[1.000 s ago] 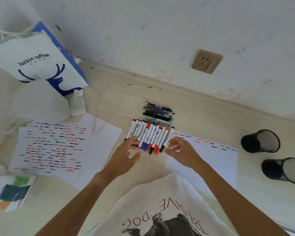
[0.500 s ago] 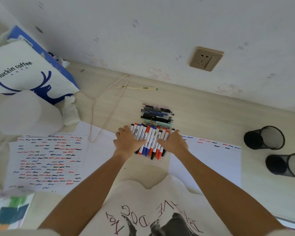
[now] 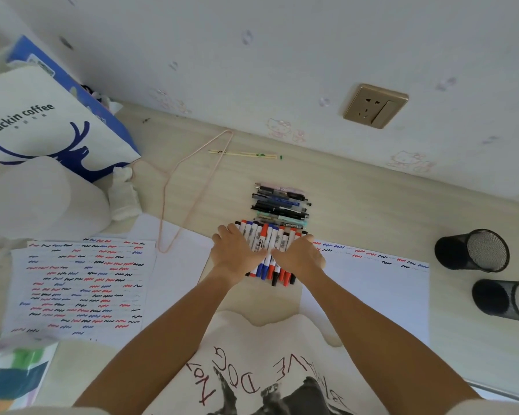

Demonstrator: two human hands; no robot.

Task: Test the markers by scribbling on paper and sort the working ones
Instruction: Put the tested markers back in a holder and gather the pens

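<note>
Left hand: laid flat on the left part of the marker row, fingers straight and close together, nothing gripped; the palm is judged to be pressing the barrels so they cannot roll.
Right hand: laid flat on the right part of the same row, fingers extended, thumb turned inward near the left thumb; nothing pinched.
Markers: one row on the table, barrels side by side and touching, red, blue and black caps seen at both ends; the row is bracketed between the two hands, presumably to be squared up before one is drawn for testing.
Fresh paper: to the right of the row, only one line of scribbles along its far edge; kept just beside the markers, judged to be the current test sheet.
Used paper: to the left, filled with red, blue and black squiggles.
Mesh cups: two, lying on their sides at far right, nothing seen inside; likely the sorting bins.
Pens: a second pile just beyond the marker row, laid crosswise, untouched.
Table: pale wood, run up to the wall.
Progress: sorting not yet begun for this row, as judged.
</note>
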